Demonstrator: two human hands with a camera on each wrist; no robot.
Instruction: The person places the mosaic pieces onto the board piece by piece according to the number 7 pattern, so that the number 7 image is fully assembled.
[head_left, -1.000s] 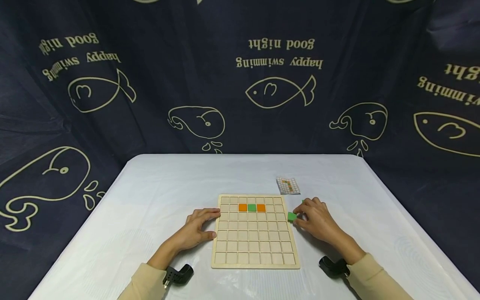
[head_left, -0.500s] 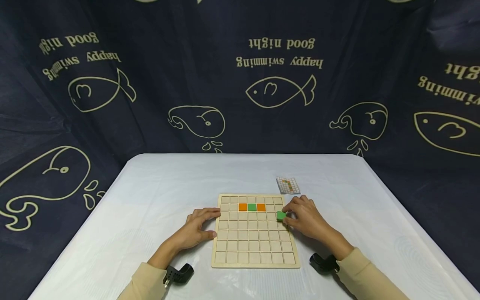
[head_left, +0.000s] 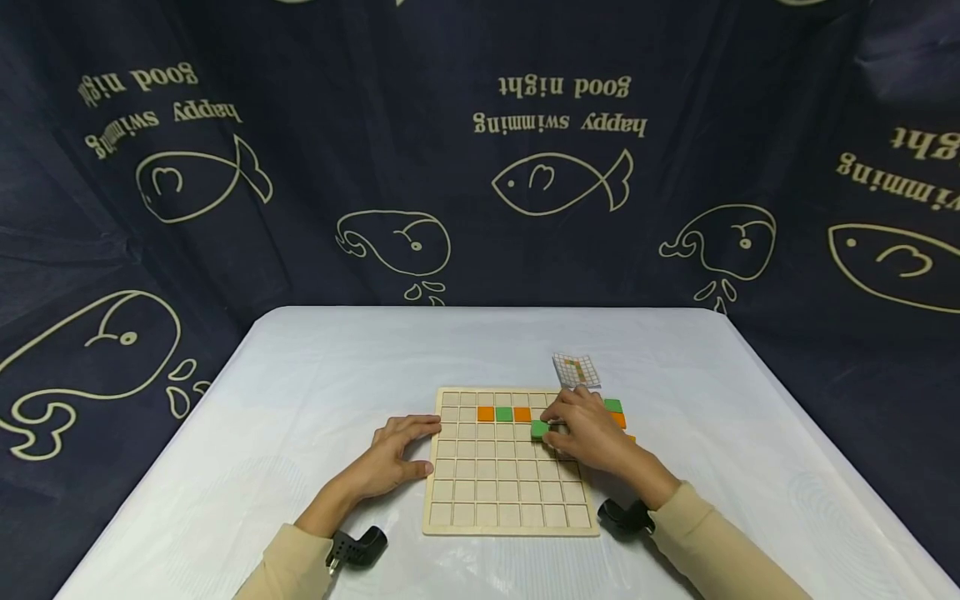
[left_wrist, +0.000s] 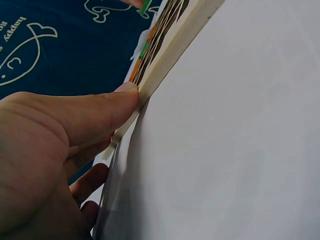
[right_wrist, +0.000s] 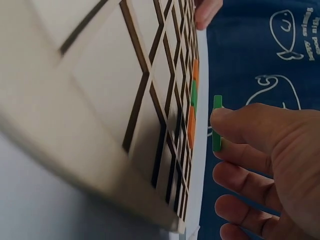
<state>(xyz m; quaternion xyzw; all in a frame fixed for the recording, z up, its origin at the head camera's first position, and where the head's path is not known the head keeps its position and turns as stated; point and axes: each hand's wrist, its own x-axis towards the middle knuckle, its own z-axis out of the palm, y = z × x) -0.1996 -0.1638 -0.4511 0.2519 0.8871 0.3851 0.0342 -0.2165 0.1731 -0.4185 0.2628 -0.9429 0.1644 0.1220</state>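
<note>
My right hand (head_left: pixel 588 433) pinches a green square tile (head_left: pixel 539 430) between thumb and fingers over the right part of the wooden grid board (head_left: pixel 510 531). In the right wrist view that thin tile (right_wrist: pixel 217 144) stands above the grid, its edge toward the camera. My left hand (head_left: pixel 382 465) rests at the board's left edge, its thumb and fingers touching the side. Three tiles lie in a row near the board's far side: an orange tile (head_left: pixel 486 414), a green tile (head_left: pixel 504 414) and another orange tile (head_left: pixel 522 414).
Loose tiles lie right of the board, partly behind my right hand: a green one (head_left: pixel 613 406) and orange ones (head_left: pixel 618 421). A small card (head_left: pixel 576 369) printed with a coloured grid pattern lies beyond the board's far right corner. A white cloth (head_left: pixel 360 350) covers the table.
My right hand has moved left with the green tile, from beside the board to over it. Loose tiles behind that hand have come into view. The left hand has stayed put.
</note>
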